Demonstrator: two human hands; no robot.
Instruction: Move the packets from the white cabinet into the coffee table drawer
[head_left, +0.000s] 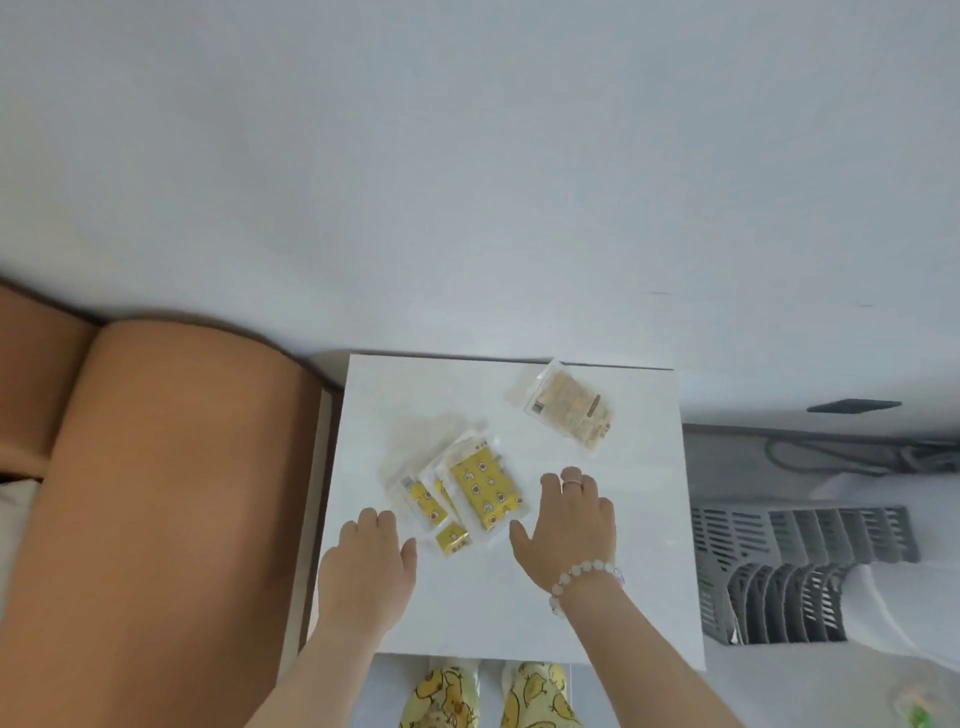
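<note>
A loose pile of yellow packets (462, 499) printed with small cartoon figures, each in a clear wrapper, lies fanned out near the middle of the white cabinet (639, 519) top. A single beige packet (569, 410) lies apart from them, towards the far right corner.

My left hand (371, 561) is low over the cabinet just left of the pile, fingers bent loosely and holding nothing, thumb pointing at the smallest packet. My right hand (569, 525) is on the pile's right side, fingers spread and relaxed, with a ring (571, 484) on one finger and a bead bracelet (582, 577) at the wrist. I cannot tell whether its thumb touches the biggest packet's wrapper.

The lower packets are half covered, so their number is unclear. The print on every packet is too blurred to read.
</note>
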